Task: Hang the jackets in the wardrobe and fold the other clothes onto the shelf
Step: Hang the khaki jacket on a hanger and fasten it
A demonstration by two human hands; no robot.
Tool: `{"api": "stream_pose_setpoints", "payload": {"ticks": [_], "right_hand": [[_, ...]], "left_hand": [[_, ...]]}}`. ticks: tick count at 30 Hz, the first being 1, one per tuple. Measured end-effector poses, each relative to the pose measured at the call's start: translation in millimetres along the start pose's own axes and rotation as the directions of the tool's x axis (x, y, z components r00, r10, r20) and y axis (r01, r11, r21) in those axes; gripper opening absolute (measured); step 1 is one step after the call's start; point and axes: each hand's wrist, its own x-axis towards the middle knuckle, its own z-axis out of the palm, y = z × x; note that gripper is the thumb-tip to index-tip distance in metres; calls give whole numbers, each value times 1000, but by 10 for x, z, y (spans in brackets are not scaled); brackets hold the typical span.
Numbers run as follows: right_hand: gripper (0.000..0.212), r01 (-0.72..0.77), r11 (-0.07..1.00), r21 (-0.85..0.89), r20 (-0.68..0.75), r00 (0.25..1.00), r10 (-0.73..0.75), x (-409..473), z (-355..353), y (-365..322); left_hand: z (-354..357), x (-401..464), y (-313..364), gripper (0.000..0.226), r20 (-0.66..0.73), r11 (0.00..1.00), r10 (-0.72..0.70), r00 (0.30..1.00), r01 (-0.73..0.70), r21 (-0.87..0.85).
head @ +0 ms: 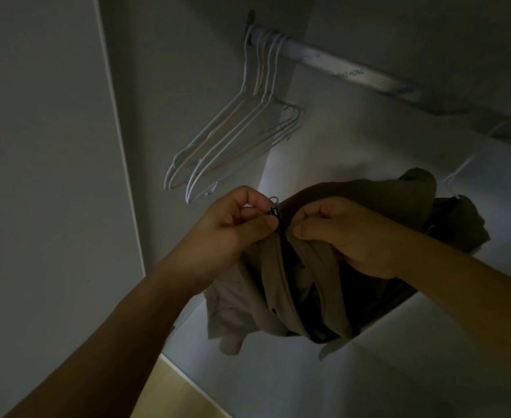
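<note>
Olive-brown jacket [323, 267] — bunched, at frame centre, held up inside the wardrobe [52, 146] over its pale floor [429, 342]. Zip pull [272, 211], dark with a pale ring, at the jacket's 10 o'clock edge. Left hand [233, 230]: thumb and fingers pinched together on the zip pull. Right hand [344, 233]: fingers curled, gripping the jacket fabric just beside the zip. White hanger [459, 170] at 2 o'clock, running into the jacket. Empty wire hangers [233, 140] — a cluster at 11 o'clock, hooked on the rail [353, 73], which crosses from 12 to 2 o'clock.
</note>
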Motion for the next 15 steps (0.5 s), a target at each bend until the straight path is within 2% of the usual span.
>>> {"api": "stream_pose_setpoints", "payload": {"ticks": [15], "right_hand": [[17,-3,1000,20,-16,1000,3,35,-32,30]], "left_hand": [[-11,-10,20,9,29,999,-19,999,18,30]]}}
